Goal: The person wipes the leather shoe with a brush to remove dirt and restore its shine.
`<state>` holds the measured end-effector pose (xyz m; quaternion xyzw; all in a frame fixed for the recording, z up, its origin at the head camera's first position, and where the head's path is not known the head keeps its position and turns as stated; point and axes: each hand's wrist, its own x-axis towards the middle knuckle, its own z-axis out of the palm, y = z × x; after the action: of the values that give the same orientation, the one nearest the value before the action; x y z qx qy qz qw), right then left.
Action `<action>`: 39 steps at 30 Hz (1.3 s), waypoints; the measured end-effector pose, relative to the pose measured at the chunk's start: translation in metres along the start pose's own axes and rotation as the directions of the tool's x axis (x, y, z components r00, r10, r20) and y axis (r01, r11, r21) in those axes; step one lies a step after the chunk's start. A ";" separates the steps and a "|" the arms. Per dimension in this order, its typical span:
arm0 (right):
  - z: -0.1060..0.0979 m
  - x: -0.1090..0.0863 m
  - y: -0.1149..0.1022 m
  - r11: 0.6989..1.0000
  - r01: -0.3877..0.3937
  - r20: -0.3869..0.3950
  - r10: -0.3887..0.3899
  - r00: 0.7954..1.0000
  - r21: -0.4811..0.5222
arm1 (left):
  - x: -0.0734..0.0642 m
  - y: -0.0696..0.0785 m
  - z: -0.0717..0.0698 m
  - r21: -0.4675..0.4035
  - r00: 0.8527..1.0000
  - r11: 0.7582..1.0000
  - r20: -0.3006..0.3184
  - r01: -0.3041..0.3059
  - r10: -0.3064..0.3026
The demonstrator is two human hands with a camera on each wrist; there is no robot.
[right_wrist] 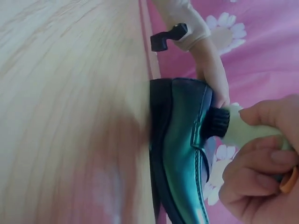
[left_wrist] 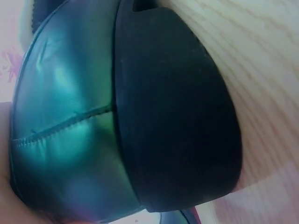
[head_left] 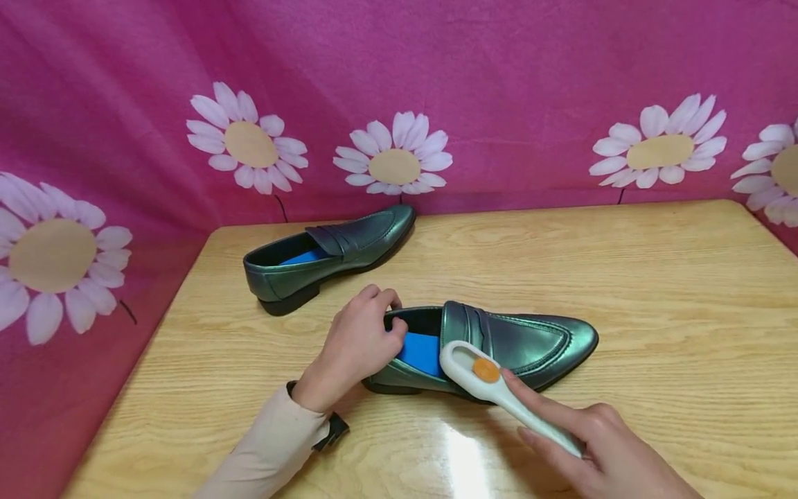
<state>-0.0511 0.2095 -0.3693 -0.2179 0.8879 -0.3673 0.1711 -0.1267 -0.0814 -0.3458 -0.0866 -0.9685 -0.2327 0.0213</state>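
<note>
A shiny dark green penny loafer (head_left: 530, 339) with a blue insole (head_left: 420, 352) sits upright on the table, toe to the right. My left hand (head_left: 361, 339) grips its heel end by the rim, the thumb on the inner side. The left wrist view shows the back seam and black heel (left_wrist: 180, 112) up close. My right hand (head_left: 598, 443) holds a pale shoe brush (head_left: 530, 416) with an orange button (head_left: 486, 369) by its handle. In the right wrist view its dark bristles (right_wrist: 218, 122) are at the loafer's opening, by the near-side rim.
A matching loafer (head_left: 337, 253) with a blue insole stands farther back on the left of the wooden table (head_left: 673, 291). A pink cloth (head_left: 511, 83) with large white daisies hangs behind and at the left side. A black clip-like piece (head_left: 332, 433) sits at the left cuff.
</note>
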 end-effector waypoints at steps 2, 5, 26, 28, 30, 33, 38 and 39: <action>-0.001 -0.001 0.002 1.000 0.020 -0.012 -0.020 1.000 -0.019 | 0.000 0.000 0.000 -0.002 1.000 1.000 0.001 0.000 0.000; 0.000 0.000 0.000 0.980 0.077 -0.097 -0.096 0.991 -0.182 | 0.001 0.000 -0.001 -0.005 1.000 1.000 0.004 -0.002 0.002; -0.011 0.065 -0.002 0.824 0.094 -0.411 -0.374 0.831 -0.559 | 0.000 -0.002 0.000 -0.013 0.999 1.000 0.028 -0.020 0.020; -0.012 0.063 -0.004 0.827 0.102 -0.402 -0.372 0.836 -0.553 | 0.000 -0.002 0.000 -0.012 0.999 1.000 0.027 -0.019 0.019; -0.011 0.057 -0.007 0.835 0.096 -0.391 -0.351 0.851 -0.542 | -0.001 -0.002 -0.001 -0.013 1.000 1.000 0.023 -0.017 0.017; -0.010 0.045 -0.013 0.852 0.071 -0.370 -0.299 0.879 -0.519 | -0.001 -0.002 -0.001 -0.013 1.000 1.000 0.017 -0.015 0.015; -0.003 0.026 -0.016 0.874 0.024 -0.287 -0.185 0.940 -0.485 | 0.000 -0.002 -0.002 -0.015 1.000 1.000 0.016 -0.013 0.013; 0.000 0.022 -0.016 0.884 0.006 -0.251 -0.139 0.958 -0.468 | 0.000 -0.002 -0.002 -0.015 1.000 1.000 0.016 -0.013 0.013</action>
<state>-0.0656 0.1882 -0.3607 -0.2321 0.9559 -0.1783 -0.0260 -0.1269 -0.0838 -0.3449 -0.0949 -0.9663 -0.2389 0.0146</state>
